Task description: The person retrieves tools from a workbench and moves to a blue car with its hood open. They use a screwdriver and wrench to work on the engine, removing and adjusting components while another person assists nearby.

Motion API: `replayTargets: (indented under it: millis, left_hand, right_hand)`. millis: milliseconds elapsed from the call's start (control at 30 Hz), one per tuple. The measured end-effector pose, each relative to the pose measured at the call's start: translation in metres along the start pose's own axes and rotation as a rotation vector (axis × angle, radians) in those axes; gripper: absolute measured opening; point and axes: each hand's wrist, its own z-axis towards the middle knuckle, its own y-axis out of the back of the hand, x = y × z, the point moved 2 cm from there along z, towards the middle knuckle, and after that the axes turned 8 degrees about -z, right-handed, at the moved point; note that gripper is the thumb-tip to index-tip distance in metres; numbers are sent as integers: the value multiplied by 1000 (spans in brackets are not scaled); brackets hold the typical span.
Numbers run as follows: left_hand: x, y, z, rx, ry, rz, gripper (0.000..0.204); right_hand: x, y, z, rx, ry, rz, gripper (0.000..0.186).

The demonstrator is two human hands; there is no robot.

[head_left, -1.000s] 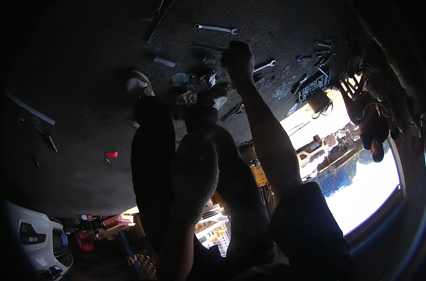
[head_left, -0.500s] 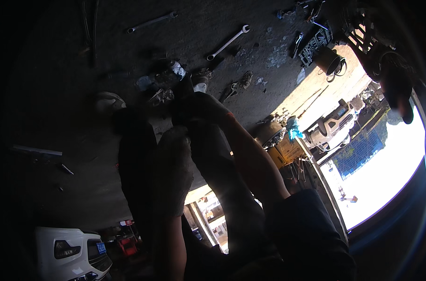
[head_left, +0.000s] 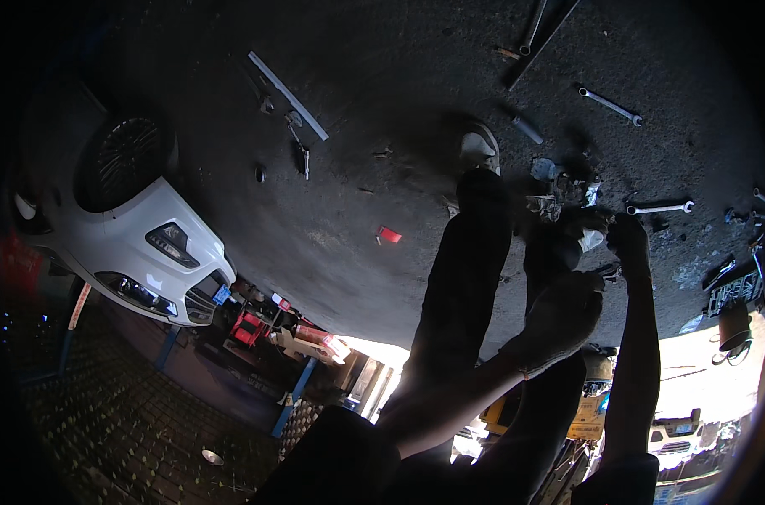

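Right hand [head_left: 628, 240] reaches down to the dark oily floor [head_left: 382, 101], nearest the combination wrench [head_left: 660, 207], which lies just beyond its fingertips, long axis running away to the right. Grip state: cannot tell, hand in shadow. Left hand [head_left: 559, 320], gloved and loosely curled on nothing visible, hangs farther from the wrench. Steel wrench, bright, slim; floor rough, gritty.

Left hand [head_left: 561, 318] gloved, raised in front of the legs, fingers loosely curled, forearm bare below a dark sleeve, right hand [head_left: 629, 240] reaching further out on a straight bare arm, its grip lost in shadow
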Motion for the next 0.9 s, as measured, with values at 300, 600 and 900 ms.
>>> replayTargets:
  millis: [300,600,900]
  left_hand:
    - [-1,44,5,-324,-296,-42,22]
    - [-16,117,-112,-248,294,-2028,21]
    - [24,203,-156,-776,-404,-1169,20]
  right_hand:
    - [98,-14,-24,76,-11,-194,35]
    - [326,5,-168,147,1,-282,32]
    - [558,-15,-339,150,161,-602,34]
